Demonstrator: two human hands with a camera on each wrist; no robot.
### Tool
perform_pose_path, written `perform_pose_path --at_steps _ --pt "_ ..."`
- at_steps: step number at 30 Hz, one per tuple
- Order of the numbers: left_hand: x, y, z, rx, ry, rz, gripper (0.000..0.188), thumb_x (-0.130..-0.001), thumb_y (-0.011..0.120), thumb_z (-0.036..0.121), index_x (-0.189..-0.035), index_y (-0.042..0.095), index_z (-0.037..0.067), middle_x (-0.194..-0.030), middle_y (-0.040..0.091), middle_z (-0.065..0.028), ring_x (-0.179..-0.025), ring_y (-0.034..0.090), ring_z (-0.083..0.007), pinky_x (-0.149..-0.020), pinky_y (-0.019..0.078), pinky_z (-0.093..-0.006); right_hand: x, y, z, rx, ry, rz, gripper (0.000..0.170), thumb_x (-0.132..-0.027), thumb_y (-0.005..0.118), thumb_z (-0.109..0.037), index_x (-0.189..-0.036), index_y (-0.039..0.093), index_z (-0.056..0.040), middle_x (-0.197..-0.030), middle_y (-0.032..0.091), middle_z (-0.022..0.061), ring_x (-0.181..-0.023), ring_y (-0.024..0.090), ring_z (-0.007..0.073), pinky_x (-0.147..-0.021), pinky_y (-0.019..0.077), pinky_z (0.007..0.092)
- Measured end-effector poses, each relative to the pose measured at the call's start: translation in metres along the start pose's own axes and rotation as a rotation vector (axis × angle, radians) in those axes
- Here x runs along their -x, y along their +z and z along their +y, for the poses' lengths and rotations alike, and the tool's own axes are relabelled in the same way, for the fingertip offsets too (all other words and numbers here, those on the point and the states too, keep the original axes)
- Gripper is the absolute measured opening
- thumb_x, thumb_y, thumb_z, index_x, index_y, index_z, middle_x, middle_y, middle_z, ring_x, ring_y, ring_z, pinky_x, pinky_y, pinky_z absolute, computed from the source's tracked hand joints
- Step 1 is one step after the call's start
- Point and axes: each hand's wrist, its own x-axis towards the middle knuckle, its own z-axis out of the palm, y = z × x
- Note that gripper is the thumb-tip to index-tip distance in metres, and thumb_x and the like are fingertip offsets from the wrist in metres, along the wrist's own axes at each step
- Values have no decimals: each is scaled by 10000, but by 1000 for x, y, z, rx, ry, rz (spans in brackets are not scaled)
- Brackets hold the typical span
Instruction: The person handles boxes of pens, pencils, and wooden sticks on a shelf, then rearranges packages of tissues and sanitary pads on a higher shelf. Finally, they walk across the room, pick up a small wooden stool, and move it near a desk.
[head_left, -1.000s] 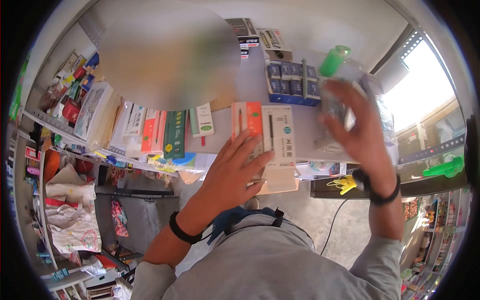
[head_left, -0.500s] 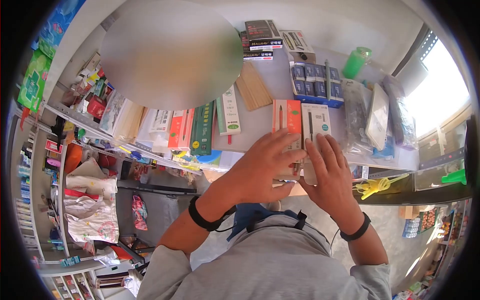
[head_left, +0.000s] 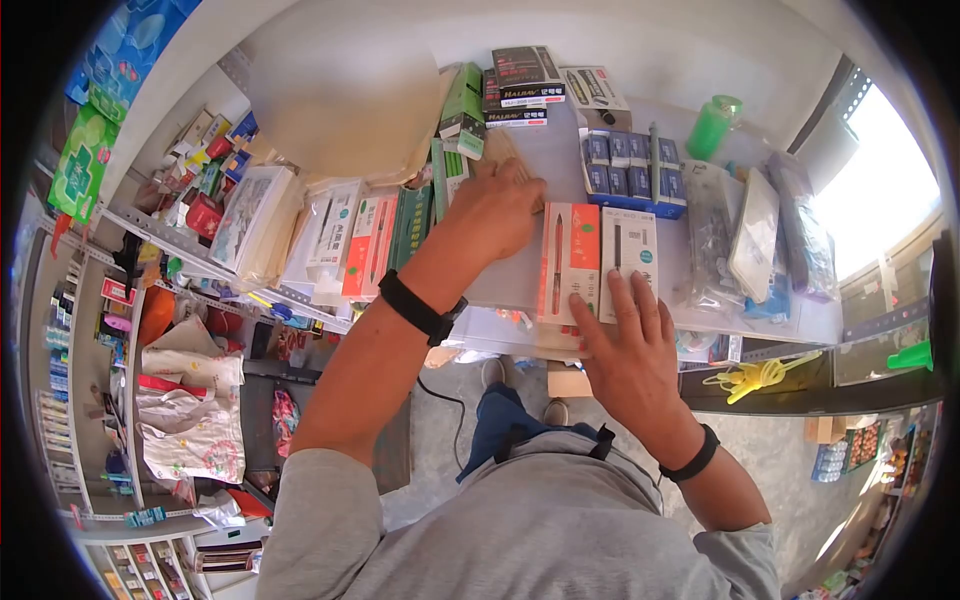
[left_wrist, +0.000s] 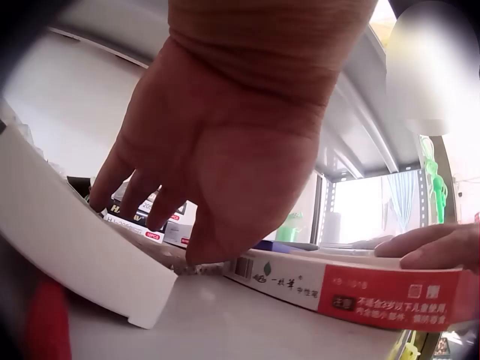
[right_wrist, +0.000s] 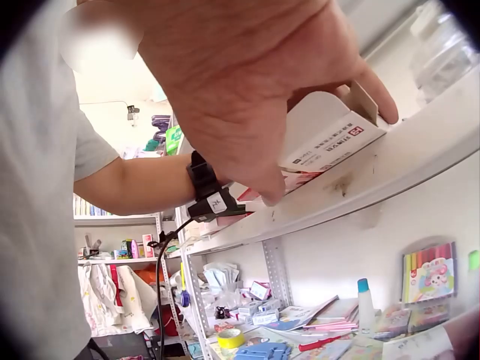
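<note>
In the head view my left hand [head_left: 495, 212] is over the light wooden strips [head_left: 507, 148], left of the boxes; its fingers bend down at them, covering the lower part. My right hand [head_left: 640, 375] rests its spread fingers on the near ends of a red-and-white pen box [head_left: 572, 262] and a white pen box [head_left: 630, 245], which lie side by side. The left wrist view shows my left hand [left_wrist: 217, 150] with fingers pointing down behind the red-and-white box [left_wrist: 300, 289]. In the right wrist view my right hand [right_wrist: 247, 97] lies over the white box [right_wrist: 337, 142].
Pen boxes, including a green one [head_left: 408, 225], line the left of the shelf top [head_left: 500, 285]. Black boxes [head_left: 527, 68], a blue tray of small boxes [head_left: 635, 205] and a green jar [head_left: 715, 125] stand behind. Plastic-wrapped packs [head_left: 715, 225] lie at right.
My left hand has moved from the pen boxes leftward and away from me to the wooden strips. My right hand came from the right-hand packs onto the boxes and stays there.
</note>
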Motion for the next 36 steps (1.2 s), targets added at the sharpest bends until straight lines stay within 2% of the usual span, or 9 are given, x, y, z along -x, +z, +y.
perform_pose_path --at_steps 1,5,13,19,25,28,31,32,36 --pt "-3 3 -2 24 -4 -44 483 -923 610 130 -1405 594 90 -1490 515 -225 -1394 483 -415 -1115 463 -478 1 -3 3 -2 4 1 662 -761 788 -190 -1405 637 -218 -1517 462 211 -1418 426 449 -1069 422 626" --pt "14 13 6 67 71 -3 486 -917 620 139 -1396 583 73 -1480 518 -234 -1399 479 -410 -1133 450 -480 14 -11 20 -29 -16 33 638 -754 768 -175 -1382 654 -182 -1491 492 212 -1380 470 457 -1067 440 590" --pt "105 -1 33 87 205 42 495 -880 688 141 -1359 591 65 -1498 502 -204 -1391 490 -394 -1102 479 -477 24 -18 19 -31 5 43 630 -758 755 -165 -1381 657 -180 -1466 518 212 -1351 501 450 -1074 444 567" --pt "123 -7 27 85 109 20 534 -866 718 149 -1372 574 57 -1500 499 -201 -1384 498 -386 -1097 479 -477 6 -1 -3 -54 -23 41 620 -795 770 -183 -1399 634 -184 -1484 493 210 -1365 480 438 -1065 441 579" --pt "139 -10 27 186 -3 136 645 -852 708 111 -1452 495 9 -1514 481 -207 -1361 507 -411 -1114 459 -471 -21 7 -10 -144 -62 7 640 -828 799 -281 -1420 603 -140 -1482 486 225 -1366 469 448 -1084 411 576" --pt "148 -9 34 188 24 278 644 -842 709 109 -1452 516 28 -1514 476 -211 -1363 503 -417 -1123 441 -496 -24 -6 -2 -285 -95 -14 660 -838 798 -332 -1420 592 -99 -1473 492 236 -1368 465 453 -1089 403 580" --pt "147 -8 50 288 199 274 609 -854 711 141 -1434 553 49 -1523 467 -209 -1394 468 -425 -1145 398 -549 -26 -22 4 -302 -85 -41 687 -840 794 -343 -1430 574 -68 -1473 495 244 -1368 464 464 -1103 392 585" --pt "146 -5 57 274 198 233 598 -867 741 219 -1427 581 86 -1537 459 -202 -1428 430 -421 -1168 350 -591 -30 -29 8 -244 -79 -7 655 -847 789 -327 -1408 586 -58 -1453 514 241 -1341 489 458 -1092 406 575" --pt "132 7 77 263 225 250 644 -856 784 322 -1434 586 118 -1551 452 -196 -1441 416 -416 -1190 316 -594 -62 -57 37 -89 -7 49 501 -865 768 -258 -1298 638 -42 -1308 624 208 -1200 603 414 -1009 481 522"
